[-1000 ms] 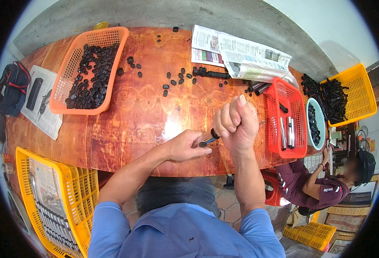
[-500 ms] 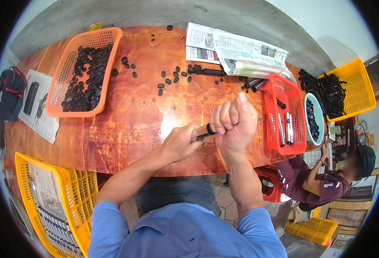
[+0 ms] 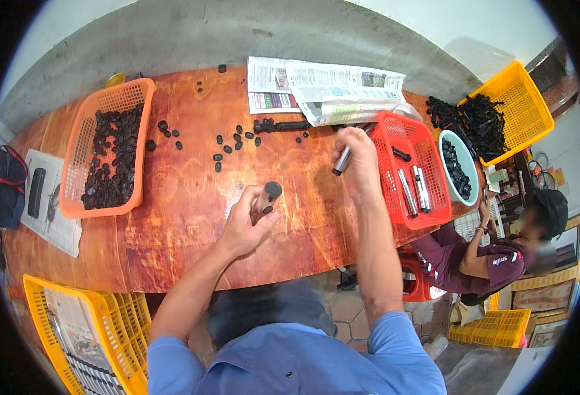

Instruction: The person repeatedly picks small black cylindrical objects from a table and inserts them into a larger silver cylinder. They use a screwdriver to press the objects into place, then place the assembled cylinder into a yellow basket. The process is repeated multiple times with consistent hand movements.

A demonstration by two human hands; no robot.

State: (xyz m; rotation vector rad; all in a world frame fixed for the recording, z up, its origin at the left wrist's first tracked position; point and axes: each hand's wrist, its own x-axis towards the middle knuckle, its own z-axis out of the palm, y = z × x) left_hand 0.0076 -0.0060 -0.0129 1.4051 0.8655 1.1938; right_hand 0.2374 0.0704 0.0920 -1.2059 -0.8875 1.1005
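My left hand [image 3: 242, 229] is closed around a short tube with a black round end [image 3: 273, 190], which tilts up over the table; the fingers hide most of it. Higher up and to the right, my right hand [image 3: 361, 158] grips a slim silver tube with a dark end [image 3: 343, 162] beside the red basket [image 3: 386, 197]. Inside that basket lie several silver tubes [image 3: 408, 192] and a black piece [image 3: 401, 154]. Small black oval parts [image 3: 228, 149] are scattered on the table beyond my left hand, near a long black rod-like piece [image 3: 283, 126].
An orange basket [image 3: 142, 141] of black parts stands at left. Newspaper [image 3: 349, 82] lies at the back. Right of the red basket are a pale green bowl [image 3: 475, 184] and a tipped yellow basket [image 3: 539, 118]. A person in maroon [image 3: 458, 260] sits at right.
My hands, together on one tube before, are now apart. The right one has moved up and away with a slim tube; the left has moved left, turning its tube's black end upward.
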